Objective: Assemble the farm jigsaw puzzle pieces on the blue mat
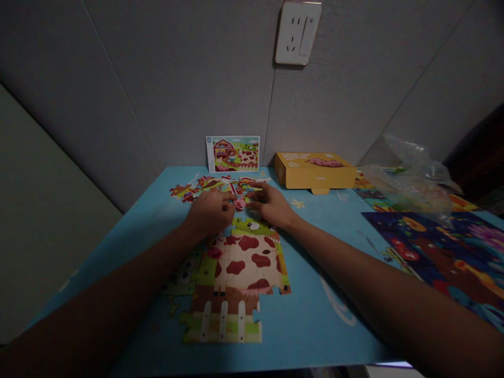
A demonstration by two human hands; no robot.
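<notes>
A small pink and red puzzle piece (239, 203) sits between my two hands, above the near side of a pile of loose puzzle pieces (212, 184). My left hand (211, 211) has its thumb and fingers closed at the piece's left edge. From the other side, my right hand (271, 206) curls its fingers in, the lower fingertips at the piece's right edge and the index finger stretched over the pile. Nearer to me lies a partly joined cow puzzle (248, 268) with a white fence along its bottom. My left forearm covers part of its left side.
A picture card (233, 154) of a farm leans on the wall behind the pile. To its right stands a yellow puzzle box (315, 170). Clear plastic wrap (413, 178) and a dark blue picture puzzle (452, 257) lie on the right of the blue table (315, 325).
</notes>
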